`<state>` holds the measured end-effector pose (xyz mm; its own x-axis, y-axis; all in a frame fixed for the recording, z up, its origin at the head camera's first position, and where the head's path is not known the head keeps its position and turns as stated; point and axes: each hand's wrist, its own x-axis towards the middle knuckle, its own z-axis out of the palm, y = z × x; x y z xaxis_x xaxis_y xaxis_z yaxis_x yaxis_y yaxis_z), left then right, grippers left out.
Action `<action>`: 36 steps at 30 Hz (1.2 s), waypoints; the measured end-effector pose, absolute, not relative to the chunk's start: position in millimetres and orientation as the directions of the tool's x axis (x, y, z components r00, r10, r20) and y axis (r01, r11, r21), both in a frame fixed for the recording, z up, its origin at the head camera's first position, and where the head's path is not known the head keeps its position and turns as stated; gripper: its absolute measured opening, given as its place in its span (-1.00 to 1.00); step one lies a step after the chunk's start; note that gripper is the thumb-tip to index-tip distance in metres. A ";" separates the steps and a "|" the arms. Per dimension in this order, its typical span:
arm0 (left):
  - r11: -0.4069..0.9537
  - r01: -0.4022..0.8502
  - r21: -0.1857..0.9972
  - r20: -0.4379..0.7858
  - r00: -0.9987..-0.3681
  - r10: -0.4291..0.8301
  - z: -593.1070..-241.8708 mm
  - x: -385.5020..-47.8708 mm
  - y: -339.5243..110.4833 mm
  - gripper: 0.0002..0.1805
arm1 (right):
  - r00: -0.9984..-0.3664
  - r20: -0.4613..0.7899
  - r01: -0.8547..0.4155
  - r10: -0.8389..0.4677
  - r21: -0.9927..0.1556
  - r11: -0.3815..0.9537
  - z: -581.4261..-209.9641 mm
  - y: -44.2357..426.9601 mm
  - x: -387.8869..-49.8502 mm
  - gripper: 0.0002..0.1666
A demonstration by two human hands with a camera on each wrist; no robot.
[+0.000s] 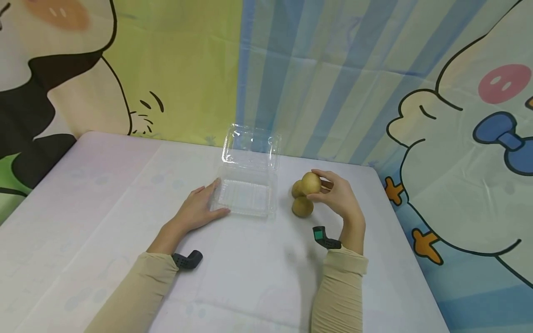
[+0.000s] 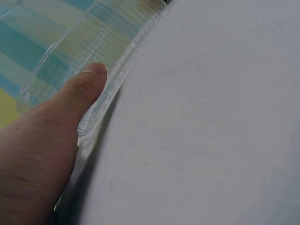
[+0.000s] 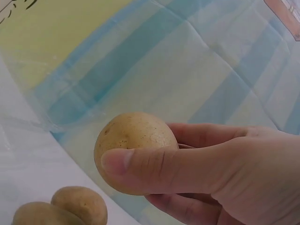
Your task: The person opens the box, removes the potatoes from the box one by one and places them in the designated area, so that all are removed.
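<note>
My right hand pinches a round tan potato between thumb and fingers, above the table. Two more potatoes lie together below it: one nearer me and one behind, partly covered by the held one. To their left stands a clear plastic box with its hinged lid raised at the back; no contents show in it. My left hand rests against the box's left side, its thumb laid straight along the near edge. The left fingertips are hidden in the left wrist view.
A white cloth covers the table. Behind it and to the right hangs a printed curtain with stripes and cartoon animals, close to the box lid. Each wrist wears a black camera mount, such as the one on the left wrist.
</note>
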<state>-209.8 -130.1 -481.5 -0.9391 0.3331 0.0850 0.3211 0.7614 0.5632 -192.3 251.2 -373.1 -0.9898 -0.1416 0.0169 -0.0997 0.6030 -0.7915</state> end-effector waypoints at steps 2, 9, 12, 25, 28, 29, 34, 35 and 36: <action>0.763 0.320 0.562 0.082 -0.939 0.333 -482.1 -210.3 -130.2 0.13 | -0.990 0.011 -0.093 -0.139 -0.795 0.599 -374.5 254.8 -191.9 -0.12; 0.766 0.322 0.556 0.084 -0.939 0.334 -483.1 -210.9 -130.3 0.13 | -0.992 -0.006 -0.071 -0.123 -0.787 0.612 -376.7 264.9 -189.1 -0.11; 0.765 0.326 0.555 0.090 -0.938 0.334 -483.1 -210.8 -130.4 0.13 | -0.994 -0.023 -0.049 -0.109 -0.787 0.615 -377.7 268.9 -188.3 -0.11; 0.766 0.314 0.561 0.071 -0.940 0.333 -482.7 -210.8 -130.2 0.13 | -0.994 -0.082 0.017 -0.072 -0.764 0.645 -386.8 287.3 -185.3 -0.14; 0.763 0.321 0.561 0.077 -0.938 0.338 -482.6 -211.1 -130.2 0.13 | -0.992 -0.109 0.042 -0.063 -0.755 0.654 -388.1 289.4 -184.6 -0.14; 0.761 0.323 0.563 0.079 -0.937 0.340 -482.5 -211.2 -130.3 0.13 | -0.992 -0.116 0.049 -0.059 -0.753 0.656 -388.4 289.9 -184.2 -0.13; 0.754 0.331 0.568 0.084 -0.934 0.347 -482.4 -211.7 -130.3 0.13 | -0.988 -0.140 0.069 -0.058 -0.755 0.652 -389.6 291.9 -182.5 -0.12; 0.754 0.330 0.568 0.083 -0.934 0.347 -482.5 -211.7 -130.3 0.13 | -0.988 -0.143 0.070 -0.060 -0.755 0.652 -390.0 292.3 -182.4 -0.12; 0.755 0.330 0.567 0.083 -0.934 0.347 -482.5 -211.6 -130.4 0.13 | -0.987 -0.146 0.070 -0.063 -0.755 0.652 -390.5 292.8 -182.4 -0.12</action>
